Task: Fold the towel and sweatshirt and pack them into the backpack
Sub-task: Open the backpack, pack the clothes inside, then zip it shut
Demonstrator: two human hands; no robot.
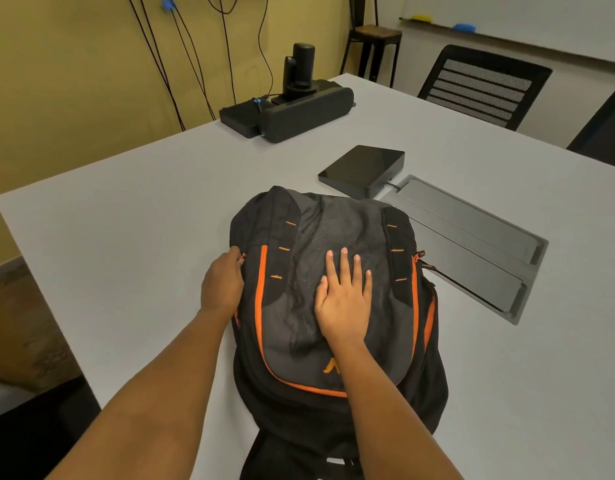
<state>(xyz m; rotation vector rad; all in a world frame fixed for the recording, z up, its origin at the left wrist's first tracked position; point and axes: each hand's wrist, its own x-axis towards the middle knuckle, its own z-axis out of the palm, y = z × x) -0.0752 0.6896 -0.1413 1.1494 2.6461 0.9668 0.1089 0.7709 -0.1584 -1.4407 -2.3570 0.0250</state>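
Observation:
A black and grey backpack [389, 341] with orange zip lines lies flat on the white table [126, 237], front side up, its top toward me. My right hand [344, 299] lies flat on the grey front panel with fingers straight and spread. My left hand [221, 284] is at the backpack's left edge, and its fingertips pinch an orange zipper pull there. No towel or sweatshirt shows anywhere in view.
A flat black box [363, 169] and a grey hinged panel [472, 244] lie just beyond and right of the backpack. A black speaker unit with a camera [292, 105] stands at the far table edge. A black mesh chair [483, 88] stands behind the table.

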